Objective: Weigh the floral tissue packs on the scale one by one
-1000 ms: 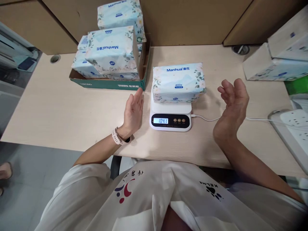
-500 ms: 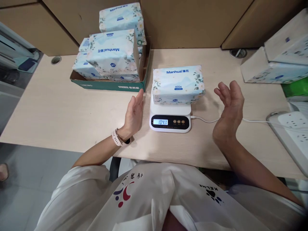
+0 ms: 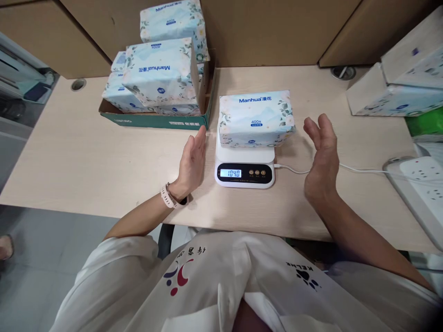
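Observation:
A light-blue floral tissue pack [image 3: 256, 119] rests on a white digital scale [image 3: 244, 156] at the middle of the desk. The scale's lit display [image 3: 230, 173] reads about 104.0. My left hand [image 3: 192, 163] is upright on its edge to the left of the scale, fingers stretched out, holding nothing. To the right of the scale, my right hand [image 3: 322, 157] is raised with its fingers out, apart from the pack and also holding nothing. A pale watch band circles my left wrist.
A green cardboard tray [image 3: 152, 121] with several tissue packs stands at the back left. More packs [image 3: 398, 99] are stacked at the right. A white cable [image 3: 367, 169] runs from the scale towards a power strip [image 3: 420, 177]. Brown panels [image 3: 270, 32] close off the desk's back.
My right hand has shifted left, nearer the tissue pack. The scale reading has gone from about 104.1 to 104.0. My left hand has stayed put, and the view has tilted slightly.

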A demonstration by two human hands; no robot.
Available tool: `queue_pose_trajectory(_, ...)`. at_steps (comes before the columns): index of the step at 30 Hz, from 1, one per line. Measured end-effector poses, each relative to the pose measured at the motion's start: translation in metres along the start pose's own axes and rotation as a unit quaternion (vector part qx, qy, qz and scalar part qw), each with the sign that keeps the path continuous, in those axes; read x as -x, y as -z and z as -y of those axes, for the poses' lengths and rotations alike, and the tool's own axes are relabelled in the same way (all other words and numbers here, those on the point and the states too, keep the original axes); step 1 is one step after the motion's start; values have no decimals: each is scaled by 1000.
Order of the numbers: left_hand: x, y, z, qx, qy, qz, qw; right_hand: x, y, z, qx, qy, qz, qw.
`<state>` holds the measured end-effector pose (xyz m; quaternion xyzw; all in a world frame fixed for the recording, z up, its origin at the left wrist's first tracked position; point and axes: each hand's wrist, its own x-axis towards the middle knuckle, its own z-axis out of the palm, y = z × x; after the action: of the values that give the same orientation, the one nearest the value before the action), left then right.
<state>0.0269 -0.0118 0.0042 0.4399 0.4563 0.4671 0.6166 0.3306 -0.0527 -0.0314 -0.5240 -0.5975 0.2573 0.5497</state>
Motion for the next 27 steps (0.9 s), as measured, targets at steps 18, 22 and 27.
queue_pose_trajectory(18,-1,0,1,3,2,-7,1000,1,2,-7,37,7,23,999)
queue_pose_trajectory(22,-1,0,0,6,-1,-4,1000,2,2,-5,31,-9,22,999)
queue_pose_trajectory(27,-1,0,0,3,0,-2,1000,1,1,-6,30,-36,14,999)
